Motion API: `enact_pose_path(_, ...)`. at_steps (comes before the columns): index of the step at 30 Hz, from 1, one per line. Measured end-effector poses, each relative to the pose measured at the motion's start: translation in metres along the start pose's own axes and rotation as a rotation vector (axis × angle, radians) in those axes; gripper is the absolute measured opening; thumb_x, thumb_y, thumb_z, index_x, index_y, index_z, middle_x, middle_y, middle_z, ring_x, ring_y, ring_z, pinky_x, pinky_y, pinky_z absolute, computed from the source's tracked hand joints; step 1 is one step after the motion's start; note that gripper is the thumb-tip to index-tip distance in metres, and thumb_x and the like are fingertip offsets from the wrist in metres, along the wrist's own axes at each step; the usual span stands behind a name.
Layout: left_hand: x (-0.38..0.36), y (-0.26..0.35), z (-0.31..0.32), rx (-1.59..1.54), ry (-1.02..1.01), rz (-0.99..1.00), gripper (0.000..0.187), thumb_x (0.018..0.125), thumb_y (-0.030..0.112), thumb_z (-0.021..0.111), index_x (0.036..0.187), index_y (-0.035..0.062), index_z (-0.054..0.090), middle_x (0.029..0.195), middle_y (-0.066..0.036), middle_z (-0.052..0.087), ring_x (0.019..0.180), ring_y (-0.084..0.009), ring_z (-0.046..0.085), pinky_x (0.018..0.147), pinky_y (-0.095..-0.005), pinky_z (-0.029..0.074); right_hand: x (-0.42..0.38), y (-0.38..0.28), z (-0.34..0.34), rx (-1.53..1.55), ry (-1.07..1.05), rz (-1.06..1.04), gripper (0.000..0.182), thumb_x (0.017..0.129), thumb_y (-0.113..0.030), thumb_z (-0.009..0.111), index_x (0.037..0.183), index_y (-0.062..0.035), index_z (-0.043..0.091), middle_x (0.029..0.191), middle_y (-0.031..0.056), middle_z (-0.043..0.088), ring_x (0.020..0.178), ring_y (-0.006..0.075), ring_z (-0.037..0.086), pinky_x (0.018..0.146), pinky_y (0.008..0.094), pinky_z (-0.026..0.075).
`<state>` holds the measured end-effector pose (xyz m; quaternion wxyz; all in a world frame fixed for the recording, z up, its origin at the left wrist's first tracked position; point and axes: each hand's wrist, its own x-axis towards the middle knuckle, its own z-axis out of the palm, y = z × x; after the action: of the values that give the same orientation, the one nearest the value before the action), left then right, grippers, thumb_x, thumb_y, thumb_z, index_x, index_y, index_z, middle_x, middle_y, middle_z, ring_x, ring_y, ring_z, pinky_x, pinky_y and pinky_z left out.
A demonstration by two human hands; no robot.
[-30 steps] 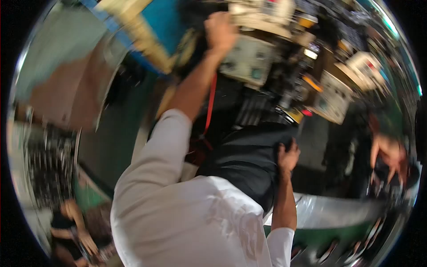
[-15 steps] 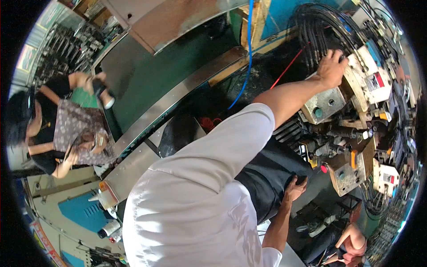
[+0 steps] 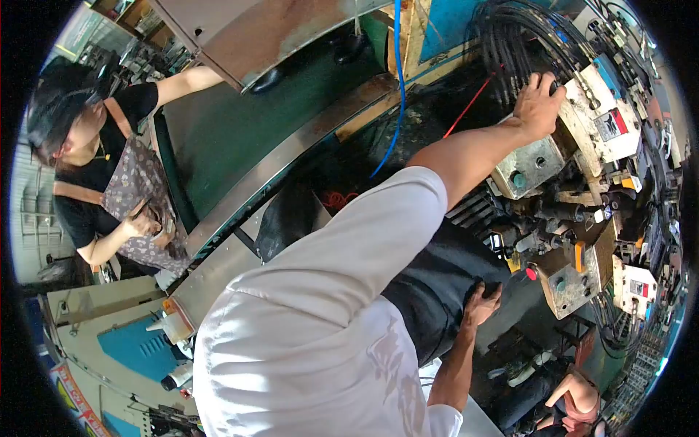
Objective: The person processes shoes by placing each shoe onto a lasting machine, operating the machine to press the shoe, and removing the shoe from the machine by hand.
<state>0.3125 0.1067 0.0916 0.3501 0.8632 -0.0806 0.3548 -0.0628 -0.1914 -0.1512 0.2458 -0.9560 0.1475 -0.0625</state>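
Observation:
My left hand (image 3: 537, 108) is stretched forward, its fingers curled around a black knob (image 3: 557, 89) at the edge of a white machine housing (image 3: 601, 116). Just below that wrist sits a worn metal control box (image 3: 530, 169) with a green button. My right hand (image 3: 480, 304) rests at the knee of my black trousers (image 3: 440, 288), thumb and fingers apart. I see nothing held in it. A second control box (image 3: 575, 284), with a red button on its side, stands beyond that knee.
A co-worker in a patterned apron (image 3: 138, 193) stands left of a green conveyor belt (image 3: 240, 138). Dark shoes (image 3: 266, 80) lie on it beneath a metal hood (image 3: 240, 33). A blue hose (image 3: 400, 95) hangs beside it. Another person (image 3: 575, 400) sits at lower right.
The co-worker has straightened up and now reaches one arm toward the belt under the hood. Dark shoes have come into view there. My hands stay in the same places.

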Motion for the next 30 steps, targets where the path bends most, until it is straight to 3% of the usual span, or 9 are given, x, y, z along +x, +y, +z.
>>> enact_pose_path(5,0.012,0.008,0.032,0.054,0.006,-0.213,0.041,0.094,0.013,0.071,0.135,0.0105,0.067,0.147,-0.021,0.052,0.132,-0.0454,0.051,0.104,-0.0517,0.056,0.002,0.011,-0.012,0.064,-0.069,-0.035,0.072,0.104,-0.041,0.069,0.162,-0.0024,0.048,0.155,0.0319,0.055,0.141,0.0504,0.052,0.118,0.0571,0.042)
enact_pose_path(7,0.014,0.012,0.027,0.166,-0.013,-0.198,0.037,0.101,0.018,0.063,0.137,0.0128,0.067,0.15,-0.022,0.051,0.138,-0.0466,0.051,0.106,-0.0546,0.055,0.0,0.012,-0.036,0.412,-0.186,0.085,0.062,0.107,-0.032,0.068,0.153,0.0071,0.055,0.156,0.0279,0.058,0.136,0.0401,0.062,0.115,0.0497,0.05)
enact_pose_path(12,0.021,0.007,0.032,0.005,-0.138,-0.271,0.041,0.103,0.02,0.059,0.143,0.0108,0.063,0.169,-0.023,0.038,0.156,-0.0513,0.035,0.117,-0.0645,0.044,-0.056,0.105,-0.129,-0.025,-0.017,0.102,0.072,0.11,-0.055,0.055,0.14,0.0097,0.067,0.136,0.0312,0.071,0.123,0.044,0.071,0.103,0.0545,0.057)
enact_pose_path(15,0.021,0.009,0.02,-0.005,-0.184,-0.271,0.043,0.103,0.02,0.059,0.145,0.0113,0.062,0.169,-0.023,0.039,0.156,-0.0514,0.034,0.117,-0.0658,0.044,-0.116,0.16,-0.183,-0.327,0.027,0.313,0.051,0.11,-0.039,0.055,0.132,0.0045,0.071,0.138,0.0236,0.071,0.123,0.0358,0.072,0.102,0.0501,0.058)
enact_pose_path(19,0.031,0.015,-0.011,-0.281,-0.146,-0.675,0.05,0.104,0.028,0.056,0.142,-0.0039,0.06,0.143,-0.032,0.061,0.121,-0.0498,0.067,0.096,-0.0572,0.059,-0.237,0.215,-0.228,-0.57,0.037,0.422,0.046,0.107,-0.03,0.057,0.139,0.0007,0.067,0.141,0.0189,0.07,0.123,0.0314,0.07,0.105,0.0445,0.056)
enact_pose_path(24,0.011,-0.02,-0.027,0.316,-0.005,0.023,0.042,0.096,0.025,0.067,0.132,0.0047,0.069,0.128,-0.022,0.072,0.117,-0.0408,0.07,0.093,-0.0522,0.06,-0.514,0.222,-0.204,-1.054,-0.067,0.446,0.048,0.103,-0.018,0.058,0.149,-0.0041,0.062,0.145,0.013,0.068,0.123,0.0258,0.069,0.109,0.0374,0.053)
enact_pose_path(25,0.019,-0.027,-0.021,0.34,-0.051,0.094,0.043,0.096,0.027,0.068,0.133,0.0071,0.07,0.127,-0.021,0.073,0.117,-0.0401,0.071,0.095,-0.052,0.059,-0.566,0.213,-0.186,-1.029,-0.111,0.532,0.049,0.102,-0.016,0.059,0.15,-0.005,0.061,0.146,0.0118,0.067,0.123,0.0247,0.068,0.11,0.036,0.053)
enact_pose_path(28,0.047,-0.064,0.016,0.459,-0.093,0.27,0.046,0.096,0.035,0.071,0.136,0.0143,0.073,0.127,-0.018,0.076,0.117,-0.0381,0.073,0.102,-0.0514,0.057,-0.663,0.208,-0.119,0.136,0.093,1.212,0.056,0.098,-0.044,0.064,0.143,-0.0105,0.064,0.112,0.0176,0.077,0.092,0.0325,0.073,0.078,0.0518,0.059)
enact_pose_path(30,0.062,-0.098,0.039,0.512,-0.073,0.364,0.046,0.098,0.043,0.071,0.138,0.0195,0.074,0.129,-0.016,0.076,0.12,-0.0383,0.072,0.105,-0.0518,0.056,-0.701,0.203,-0.094,0.502,0.191,1.492,0.056,0.095,-0.025,0.058,0.148,-0.0093,0.059,0.13,0.0146,0.068,0.115,0.0293,0.065,0.098,0.0421,0.054)
